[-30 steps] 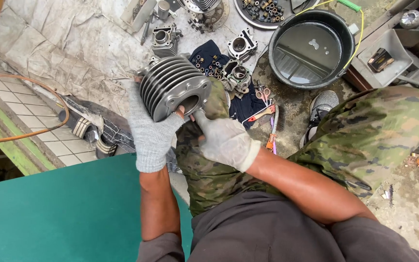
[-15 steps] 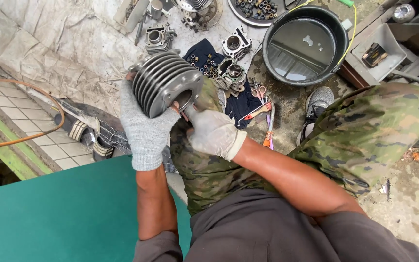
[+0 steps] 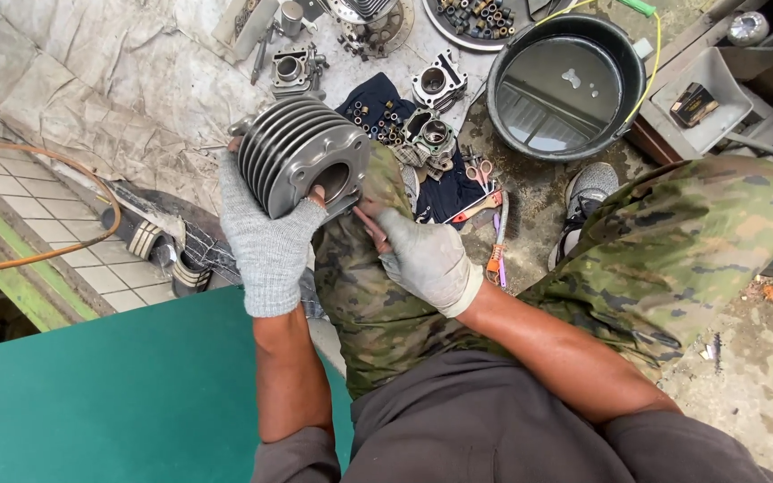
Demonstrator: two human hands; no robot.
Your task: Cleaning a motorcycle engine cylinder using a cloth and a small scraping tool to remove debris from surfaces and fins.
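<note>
The left hand point(image 3: 266, 241), in a grey knitted glove, has its grip wrapped tight around a grey finned metal engine cylinder point(image 3: 301, 161), fingers curled over the fins and the thumb at the rim of the round bore, which faces the person. The cylinder is held up in the air above the left knee of the camouflage trousers point(image 3: 673, 259). Just right of the cylinder, the right hand point(image 3: 427, 259), in a dirty pale glove, has its grip closed on a thin reddish tool point(image 3: 367, 224) whose tip points toward the cylinder's base; what kind of tool it is cannot be told. Beyond the cylinder, on the floor, a dark blue cloth point(image 3: 440, 192) carries small engine parts, and further right of it stands a round black basin of dark liquid point(image 3: 565, 85). Below the cylinder lies a flat green sheet point(image 3: 100, 402).
</note>
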